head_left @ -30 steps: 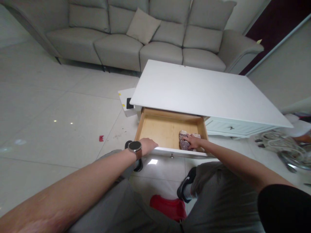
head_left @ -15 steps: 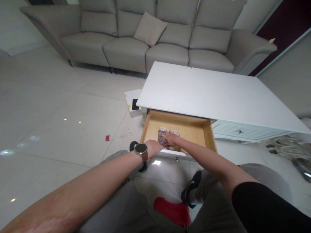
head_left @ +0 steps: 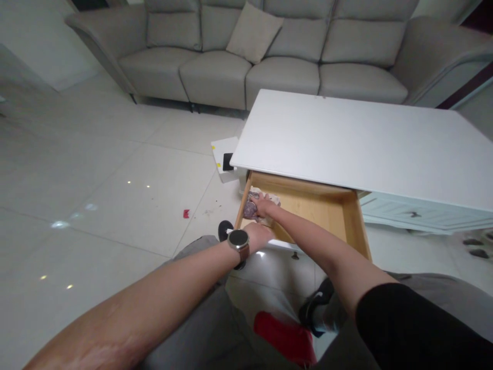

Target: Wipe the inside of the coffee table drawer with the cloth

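Note:
An open wooden drawer (head_left: 323, 210) juts out from under the white coffee table (head_left: 358, 139). My right hand (head_left: 265, 206) lies inside it at the left end, fingers pressed down on a purplish patterned cloth (head_left: 251, 207). My left hand (head_left: 260, 236), with a watch on the wrist, rests curled over the drawer's white front edge, just in front of the right hand.
A grey sofa (head_left: 269, 56) with a cushion stands behind the table. A white box with a black patch (head_left: 225, 164) lies on the tiled floor by the table's left corner. A red object (head_left: 285, 339) sits between my legs, and a small red scrap (head_left: 186, 213) is on the floor.
My right hand has slid the cloth from the drawer's right side to its left end. My left hand stayed on the front edge. The view shifted left.

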Demonstrator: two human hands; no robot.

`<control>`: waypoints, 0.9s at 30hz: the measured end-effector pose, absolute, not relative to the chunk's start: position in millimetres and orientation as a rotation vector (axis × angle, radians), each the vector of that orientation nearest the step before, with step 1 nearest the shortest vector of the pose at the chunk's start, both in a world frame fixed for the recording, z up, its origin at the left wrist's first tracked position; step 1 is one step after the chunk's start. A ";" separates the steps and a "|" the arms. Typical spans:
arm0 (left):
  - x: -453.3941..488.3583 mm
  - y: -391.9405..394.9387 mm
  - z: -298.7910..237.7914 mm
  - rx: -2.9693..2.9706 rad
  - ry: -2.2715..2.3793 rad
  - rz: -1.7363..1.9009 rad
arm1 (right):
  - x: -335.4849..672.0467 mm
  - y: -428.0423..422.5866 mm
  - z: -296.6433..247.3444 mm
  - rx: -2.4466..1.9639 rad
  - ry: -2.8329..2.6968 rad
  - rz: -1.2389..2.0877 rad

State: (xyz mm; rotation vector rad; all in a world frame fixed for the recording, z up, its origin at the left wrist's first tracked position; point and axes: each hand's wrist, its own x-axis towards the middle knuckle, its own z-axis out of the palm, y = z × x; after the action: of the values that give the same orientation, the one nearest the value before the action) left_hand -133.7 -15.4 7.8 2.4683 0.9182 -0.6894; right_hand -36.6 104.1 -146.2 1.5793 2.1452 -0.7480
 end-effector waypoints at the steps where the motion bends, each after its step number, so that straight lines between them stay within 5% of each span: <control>1: -133.1 -14.3 9.3 2.467 0.906 -0.734 | -37.2 109.5 -144.6 1.607 2.147 -0.724; 12: -132.4 -9.9 6.2 2.489 0.870 -0.790 | 21.2 125.4 -140.5 1.760 2.108 -0.549; 27: -129.0 -6.1 -4.9 2.488 0.843 -0.783 | 278.6 66.0 -156.1 1.887 1.835 -0.424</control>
State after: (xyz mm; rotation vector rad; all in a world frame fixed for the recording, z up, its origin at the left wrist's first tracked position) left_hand -129.0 -6.1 -4.9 2.4878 0.8429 -0.7831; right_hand 278.6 66.0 -156.1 1.8871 1.8349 -0.4239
